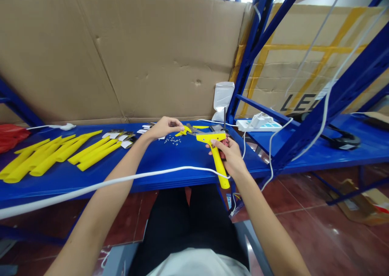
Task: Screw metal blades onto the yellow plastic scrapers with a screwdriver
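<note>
A yellow scraper-like tool, with a wide head and a long round handle, is in my right hand. Its handle points down past the front edge of the blue table. Something red shows behind it against my palm, partly hidden, and a thin dark shaft stands just above. My left hand reaches over the table with thumb and fingers pinched beside small yellow pieces; what they hold is too small to tell. Below them lie several tiny loose screws or similar metal bits.
Several yellow tubes lie at the left beside flat packaged pieces. A red bag sits at the far left. A power strip stands at right near a blue post. One white cable crosses in front; cardboard backs the table.
</note>
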